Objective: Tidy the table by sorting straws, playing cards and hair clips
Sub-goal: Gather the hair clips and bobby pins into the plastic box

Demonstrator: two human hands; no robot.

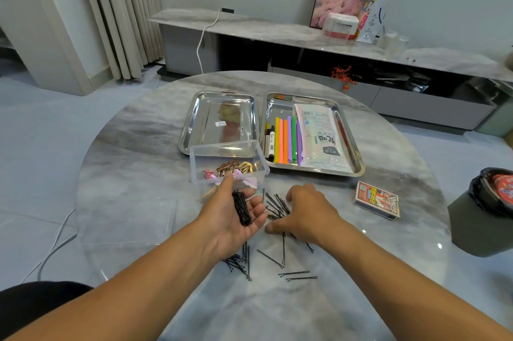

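Observation:
My left hand [234, 215] lies palm up over the round marble table [133, 152], with a bundle of black hair pins [242, 208] resting across its open palm. My right hand [305, 210] sits palm down on a pile of loose black pins [277, 206], fingers curled over them. More pins [297, 276] lie scattered nearer to me. A clear plastic box [227, 158] just beyond my left hand holds gold and pink hair clips. The right steel tray [355, 146] holds coloured straws [288, 138], markers and a bag of straws. A pack of playing cards [377, 200] lies to the right.
The left steel tray [194, 118] holds only a small sticker. A dark bin [485, 210] with a black liner stands right of the table. A low marble sideboard [277, 29] with a picture and boxes runs along the far wall. Cables lie on the floor at left.

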